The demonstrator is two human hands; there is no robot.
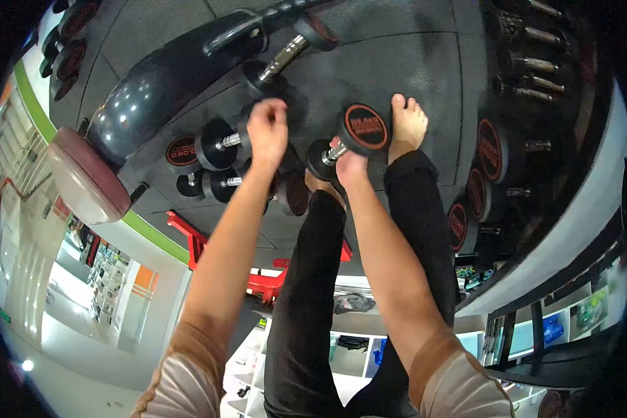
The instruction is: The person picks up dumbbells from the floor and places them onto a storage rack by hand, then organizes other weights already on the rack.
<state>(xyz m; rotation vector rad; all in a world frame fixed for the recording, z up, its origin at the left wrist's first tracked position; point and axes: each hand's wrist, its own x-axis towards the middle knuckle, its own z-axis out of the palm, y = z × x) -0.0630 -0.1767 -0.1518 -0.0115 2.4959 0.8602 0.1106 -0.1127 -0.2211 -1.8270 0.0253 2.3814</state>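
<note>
The dumbbell (348,143) is black with round rubber heads, a short chrome handle and an orange ring with lettering on the end cap that faces the camera; the lettering is too small to read. It is held above the dark rubber floor (411,63), just beside the bare foot (407,125) and in front of the black-trousered legs. The right hand (348,167) is wrapped around the handle, fingers clamped on it, between the two heads. The left hand (267,131) is closed in a fist over the handle of a second dumbbell (216,143); its fingers are together. More dumbbells lie on the floor near the left hand. A dark bench (153,90) runs toward the upper left. A rack of dumbbells (491,150) stands along the floor's right edge.
</note>
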